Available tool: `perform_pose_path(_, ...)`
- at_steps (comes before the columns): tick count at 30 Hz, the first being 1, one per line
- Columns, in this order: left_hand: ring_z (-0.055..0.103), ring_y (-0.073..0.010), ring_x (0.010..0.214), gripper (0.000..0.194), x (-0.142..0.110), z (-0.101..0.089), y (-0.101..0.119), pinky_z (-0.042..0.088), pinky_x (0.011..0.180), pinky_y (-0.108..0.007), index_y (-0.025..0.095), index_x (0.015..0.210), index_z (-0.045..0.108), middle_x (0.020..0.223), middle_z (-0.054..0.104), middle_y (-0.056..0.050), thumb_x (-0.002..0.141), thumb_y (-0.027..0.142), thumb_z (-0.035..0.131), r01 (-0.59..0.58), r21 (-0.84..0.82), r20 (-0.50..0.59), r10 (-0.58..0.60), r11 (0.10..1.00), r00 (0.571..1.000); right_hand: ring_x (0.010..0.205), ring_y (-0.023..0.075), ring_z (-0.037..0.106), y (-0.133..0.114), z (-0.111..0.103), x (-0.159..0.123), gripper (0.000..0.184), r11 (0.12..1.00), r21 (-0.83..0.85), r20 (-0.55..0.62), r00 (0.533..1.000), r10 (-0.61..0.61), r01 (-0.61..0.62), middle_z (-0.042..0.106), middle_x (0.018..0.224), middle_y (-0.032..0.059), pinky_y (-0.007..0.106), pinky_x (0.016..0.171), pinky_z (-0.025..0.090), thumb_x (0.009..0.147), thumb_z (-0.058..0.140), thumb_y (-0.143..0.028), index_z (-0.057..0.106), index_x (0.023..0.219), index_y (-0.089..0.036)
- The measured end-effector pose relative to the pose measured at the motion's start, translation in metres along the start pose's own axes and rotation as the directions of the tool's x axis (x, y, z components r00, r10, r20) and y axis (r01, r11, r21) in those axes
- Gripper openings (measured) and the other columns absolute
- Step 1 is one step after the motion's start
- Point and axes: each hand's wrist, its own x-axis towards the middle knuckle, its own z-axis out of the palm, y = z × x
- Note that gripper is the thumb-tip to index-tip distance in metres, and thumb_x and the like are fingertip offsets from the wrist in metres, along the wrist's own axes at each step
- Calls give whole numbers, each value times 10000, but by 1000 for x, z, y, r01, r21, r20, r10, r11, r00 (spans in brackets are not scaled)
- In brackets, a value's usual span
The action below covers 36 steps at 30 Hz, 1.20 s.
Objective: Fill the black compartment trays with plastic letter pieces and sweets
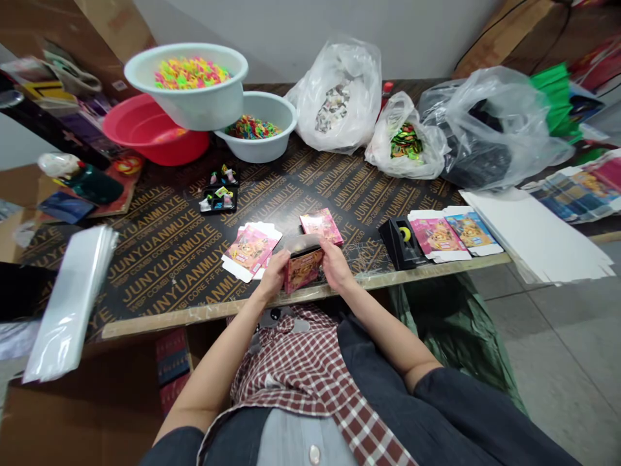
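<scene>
A small pink printed box (pixel 303 270) is held upright at the table's front edge, with a clear flap standing up at its top. My left hand (pixel 274 274) grips its left side, and my right hand (pixel 336 264) has hold of the right side near the top. Just behind it a second pink box (pixel 322 225) lies on the table. Flat pink cartons (pixel 250 251) are stacked to the left of my left hand. Off to the right stands a black tape dispenser (pixel 400 242) with a yellow roll. What is inside the held box is hidden.
Basins of colourful small pieces (pixel 213 103) and a red basin (pixel 130 129) stand at the back left. Black trays (pixel 219 199) sit before them. Plastic bags (pixel 359 129) line the back. More cartons (pixel 441 236), white sheets (pixel 528 239) and clear film sleeves (pixel 72 298) lie at the sides.
</scene>
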Motion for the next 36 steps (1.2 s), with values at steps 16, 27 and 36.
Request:
perform_pose_path(16, 421, -84, 504, 116, 15, 25, 13, 330, 500, -214, 159, 543, 585, 513, 516, 49, 492, 219, 670, 95, 79, -361, -60, 992, 931, 770, 172, 583, 12, 2, -3, 337, 991, -126, -104, 993, -62, 48, 650, 794, -16, 292, 758, 470, 561, 733, -364, 587, 827, -216)
perform_pose_path(27, 477, -108, 585, 66, 13, 19, 3, 384, 560, -225, 185, 599, 571, 612, 543, 31, 557, 220, 534, -53, -13, -393, 44, 998, 919, 877, 210, 620, 24, -4, -2, 305, 988, -112, -176, 976, -126, 108, 685, 909, 21, 328, 803, 499, 644, 570, -349, 619, 914, -216)
perform_pose_path(36, 634, -184, 714, 121, -6, -9, 21, 500, 713, -330, 200, 569, 649, 701, 692, -39, 640, 289, 690, -270, 314, -110, 318, 910, 942, 886, 257, 655, 18, -7, -2, 158, 976, -77, -76, 975, -208, 202, 728, 860, 61, 447, 889, 501, 687, 526, -322, 629, 629, -216)
